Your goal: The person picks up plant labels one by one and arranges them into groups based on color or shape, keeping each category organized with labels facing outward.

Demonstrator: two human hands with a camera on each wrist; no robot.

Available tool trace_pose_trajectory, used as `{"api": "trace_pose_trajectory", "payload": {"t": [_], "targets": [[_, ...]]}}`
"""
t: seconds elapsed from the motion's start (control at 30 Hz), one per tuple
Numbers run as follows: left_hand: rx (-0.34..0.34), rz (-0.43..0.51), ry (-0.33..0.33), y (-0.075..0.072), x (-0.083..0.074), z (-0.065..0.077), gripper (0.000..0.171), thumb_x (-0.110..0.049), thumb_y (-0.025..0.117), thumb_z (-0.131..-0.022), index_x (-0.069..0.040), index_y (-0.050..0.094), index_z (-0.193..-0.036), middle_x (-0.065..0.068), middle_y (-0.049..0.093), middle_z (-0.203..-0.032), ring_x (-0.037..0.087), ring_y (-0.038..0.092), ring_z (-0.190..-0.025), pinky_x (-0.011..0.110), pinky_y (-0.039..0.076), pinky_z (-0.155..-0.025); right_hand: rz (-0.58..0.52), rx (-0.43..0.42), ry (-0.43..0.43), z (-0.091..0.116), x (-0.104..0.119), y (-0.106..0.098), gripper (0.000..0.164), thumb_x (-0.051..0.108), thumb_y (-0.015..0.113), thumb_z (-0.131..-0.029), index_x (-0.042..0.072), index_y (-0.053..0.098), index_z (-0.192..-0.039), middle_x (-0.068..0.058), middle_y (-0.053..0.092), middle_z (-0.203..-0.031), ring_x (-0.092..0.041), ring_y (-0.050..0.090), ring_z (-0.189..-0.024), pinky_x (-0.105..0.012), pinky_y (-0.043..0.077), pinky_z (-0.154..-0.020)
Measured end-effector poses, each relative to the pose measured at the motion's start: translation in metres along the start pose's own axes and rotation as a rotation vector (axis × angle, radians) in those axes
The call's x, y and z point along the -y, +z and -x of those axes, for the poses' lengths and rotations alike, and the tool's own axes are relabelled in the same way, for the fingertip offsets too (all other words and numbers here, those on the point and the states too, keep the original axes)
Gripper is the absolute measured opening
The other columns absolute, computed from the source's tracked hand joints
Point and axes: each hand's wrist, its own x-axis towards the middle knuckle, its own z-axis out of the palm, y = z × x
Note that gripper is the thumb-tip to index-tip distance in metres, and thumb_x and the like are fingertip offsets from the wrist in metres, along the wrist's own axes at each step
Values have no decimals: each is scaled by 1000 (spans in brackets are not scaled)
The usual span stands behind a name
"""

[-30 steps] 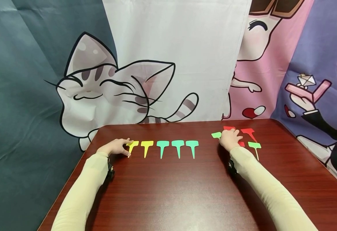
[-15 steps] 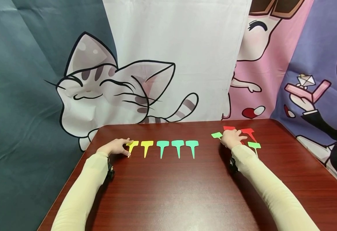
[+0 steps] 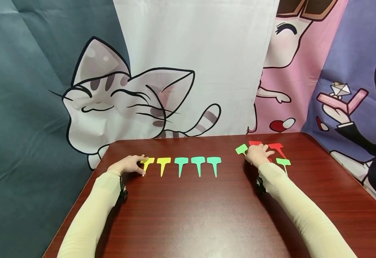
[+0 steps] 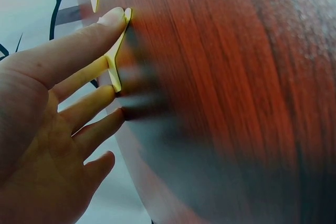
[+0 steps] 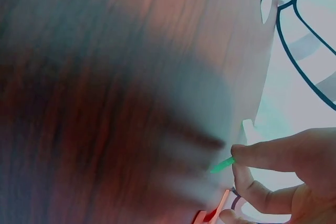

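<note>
T-shaped plastic plant labels lie on a brown table. In the head view my left hand [image 3: 130, 165] rests on the leftmost yellow plant label [image 3: 147, 163]. Its thumb touches the stem's tip and its fingers the wide end, as the left wrist view shows, with the fingers fairly straight. A second yellow label [image 3: 163, 163] lies just to the right. At the far right, my right hand [image 3: 257, 155] pinches a green plant label [image 5: 223, 164] by its stem between thumb and index finger. The wide end of that label [image 3: 241, 149] sticks out to the left, tilted.
Three teal labels [image 3: 198, 162] continue the row rightward from the yellow pair. Around my right hand lie red labels [image 3: 276, 146], partly covered, and another green label [image 3: 283, 162]. A printed cloth backdrop [image 3: 191, 36] hangs behind the table [image 3: 188, 215].
My right hand has shifted slightly right, and the wide end of the green label at its left has turned and tilted up. The left hand stays in place on the yellow label.
</note>
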Motion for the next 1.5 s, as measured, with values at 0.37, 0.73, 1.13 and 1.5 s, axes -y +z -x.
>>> {"api": "trace_pose_trajectory", "payload": {"t": [0.37, 0.73, 1.13, 1.5], "targets": [[1, -10, -20, -1, -1, -1, 77, -31, 74, -81, -14, 38, -147, 16, 24, -156, 44, 17, -142, 60, 25, -109, 4, -19, -26, 9, 9, -3, 28, 18, 58, -82, -9, 61, -90, -41, 38, -117, -56, 25, -118, -77, 13, -96], [3, -25, -10, 2, -1, -1, 78, -32, 75, -81, -12, 38, -147, 17, 25, -155, 45, 18, -141, 61, 25, -108, 18, -14, -34, 12, 8, 1, 35, 22, 59, -84, -10, 61, -97, -41, 39, -119, -57, 25, -121, -77, 13, -97], [-6, -14, -12, 0, -2, 0, 77, -30, 75, -81, -12, 39, -146, 17, 25, -155, 45, 17, -141, 61, 25, -108, -31, -43, -95, 18, 9, 0, 24, 17, 55, -82, -6, 61, -83, -38, 44, -113, -54, 31, -118, -76, 15, -98], [3, -13, -10, 0, -2, 2, 79, -31, 75, -81, -12, 37, -147, 18, 23, -155, 45, 17, -141, 61, 26, -108, -30, -95, -191, 27, 21, 6, 22, 14, 54, -80, 4, 61, -62, -31, 56, -104, -52, 36, -119, -75, 16, -101]]}}
